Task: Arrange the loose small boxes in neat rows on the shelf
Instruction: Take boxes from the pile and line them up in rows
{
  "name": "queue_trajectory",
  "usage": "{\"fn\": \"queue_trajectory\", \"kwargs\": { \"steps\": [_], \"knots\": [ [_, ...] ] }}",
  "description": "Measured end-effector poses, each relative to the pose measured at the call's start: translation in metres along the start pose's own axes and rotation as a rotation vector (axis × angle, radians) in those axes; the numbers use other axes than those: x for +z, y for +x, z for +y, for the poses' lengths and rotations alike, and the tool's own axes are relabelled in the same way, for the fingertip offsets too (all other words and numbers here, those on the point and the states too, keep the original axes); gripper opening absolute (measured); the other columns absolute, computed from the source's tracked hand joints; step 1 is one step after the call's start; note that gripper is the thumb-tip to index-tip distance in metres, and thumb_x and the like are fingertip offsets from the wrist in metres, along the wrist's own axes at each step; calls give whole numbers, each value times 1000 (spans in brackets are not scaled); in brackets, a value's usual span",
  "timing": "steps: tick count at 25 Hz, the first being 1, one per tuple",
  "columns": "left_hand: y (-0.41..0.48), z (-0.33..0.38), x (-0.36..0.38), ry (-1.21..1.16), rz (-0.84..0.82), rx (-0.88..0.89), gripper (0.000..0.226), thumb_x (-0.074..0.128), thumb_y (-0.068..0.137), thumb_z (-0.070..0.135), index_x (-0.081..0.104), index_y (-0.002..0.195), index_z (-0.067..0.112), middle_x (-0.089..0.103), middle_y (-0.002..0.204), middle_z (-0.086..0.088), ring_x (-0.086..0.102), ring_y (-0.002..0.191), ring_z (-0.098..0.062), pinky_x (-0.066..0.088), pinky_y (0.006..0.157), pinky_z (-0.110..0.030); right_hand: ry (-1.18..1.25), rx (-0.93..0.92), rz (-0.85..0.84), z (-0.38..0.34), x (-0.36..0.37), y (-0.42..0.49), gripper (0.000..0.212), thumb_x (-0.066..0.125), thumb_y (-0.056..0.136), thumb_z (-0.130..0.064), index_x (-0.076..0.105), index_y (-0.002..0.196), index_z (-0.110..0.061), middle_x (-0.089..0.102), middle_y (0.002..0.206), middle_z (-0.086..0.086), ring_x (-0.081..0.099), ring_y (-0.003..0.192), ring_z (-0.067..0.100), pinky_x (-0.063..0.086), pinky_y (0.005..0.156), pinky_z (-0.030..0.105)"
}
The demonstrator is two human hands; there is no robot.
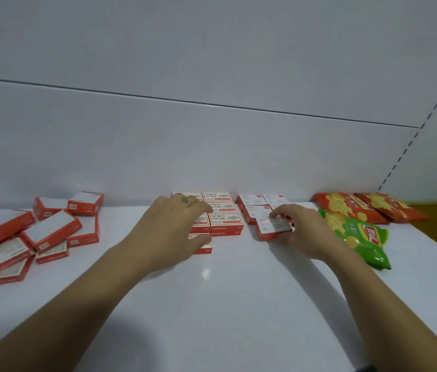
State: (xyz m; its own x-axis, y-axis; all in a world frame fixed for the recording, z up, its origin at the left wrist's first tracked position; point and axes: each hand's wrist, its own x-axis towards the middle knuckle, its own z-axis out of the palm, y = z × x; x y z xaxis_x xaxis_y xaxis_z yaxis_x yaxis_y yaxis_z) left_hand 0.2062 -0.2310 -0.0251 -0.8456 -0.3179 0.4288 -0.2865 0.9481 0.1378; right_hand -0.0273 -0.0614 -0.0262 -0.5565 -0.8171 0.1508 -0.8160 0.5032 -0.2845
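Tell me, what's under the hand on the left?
Under the left hand lie small red-and-white cardboard boxes in a neat block. Its left column is mostly covered; only box edges peek out, so how many sit beneath cannot be seen.

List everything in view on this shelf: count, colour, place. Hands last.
loose boxes: ten or more, exact count unclear, red and white, jumbled pile at the left of the shelf
centre block: at least six boxes, red with cream tops, two neat columns against the back, partly hidden by the left hand
right block: about four boxes, red with white tops, beside the centre block
held box: one, red and white, tilted at the front of the right block
red chip bags: two, back right
green chip bag: one, in front of the red ones
shelf: one, white
left hand: over the centre block's left column, grip unclear
right hand: grips the held box
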Motion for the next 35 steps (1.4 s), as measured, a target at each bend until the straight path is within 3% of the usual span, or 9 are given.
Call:
{"fn": "queue_trajectory", "kwargs": {
  "steps": [4,7,11,15,19,28,35],
  "knots": [
    [-15,-2,6,-21,34,-33,40,57,83,48,55,119,30,61,119,9,51,106,-15,36,85,-32,60,24,46,2,20,2,39,72,76,-15,64,113,-27,62,123,-2,55,110,19,40,83,25],
    [-19,-2,8,-31,46,-33,37,58,83,46,58,116,27,63,114,8,53,102,-16,37,83,-33,26,23,98,1,30,-2,38,68,80,-20,64,118,-25,57,130,-3,52,119,21,42,93,30],
    [-18,1,11,-25,41,-11,36,59,83,44,57,115,28,63,112,8,54,102,-17,39,84,-35,4,5,166,-3,35,-7,39,70,79,-33,64,118,-28,57,127,-5,51,117,20,44,91,33],
    [-18,-1,13,-22,45,-13,37,57,83,46,55,116,29,62,114,9,53,104,-16,36,85,-34,-13,12,164,-7,36,-7,33,66,83,-33,65,116,-27,59,124,-3,49,117,21,43,89,33],
    [-19,-5,10,18,26,-13,41,54,84,51,52,120,31,60,117,10,49,106,-14,34,85,-33,-66,-11,145,-19,22,-9,45,66,79,-40,60,123,-29,55,130,-4,46,121,19,40,95,34],
    [-25,-30,-24,96,-12,-190,54,51,84,57,42,131,32,52,131,6,43,119,-17,32,96,-39,14,-306,144,-118,1,9,62,66,81,-48,43,136,-33,46,139,-8,41,125,15,34,100,32],
    [-101,-76,-70,160,70,-471,54,57,79,57,47,127,34,55,128,7,45,117,-18,35,96,-38,40,-583,1,-206,32,22,61,64,83,-44,42,138,-31,43,142,-6,40,127,17,31,103,32]
  ]
}}
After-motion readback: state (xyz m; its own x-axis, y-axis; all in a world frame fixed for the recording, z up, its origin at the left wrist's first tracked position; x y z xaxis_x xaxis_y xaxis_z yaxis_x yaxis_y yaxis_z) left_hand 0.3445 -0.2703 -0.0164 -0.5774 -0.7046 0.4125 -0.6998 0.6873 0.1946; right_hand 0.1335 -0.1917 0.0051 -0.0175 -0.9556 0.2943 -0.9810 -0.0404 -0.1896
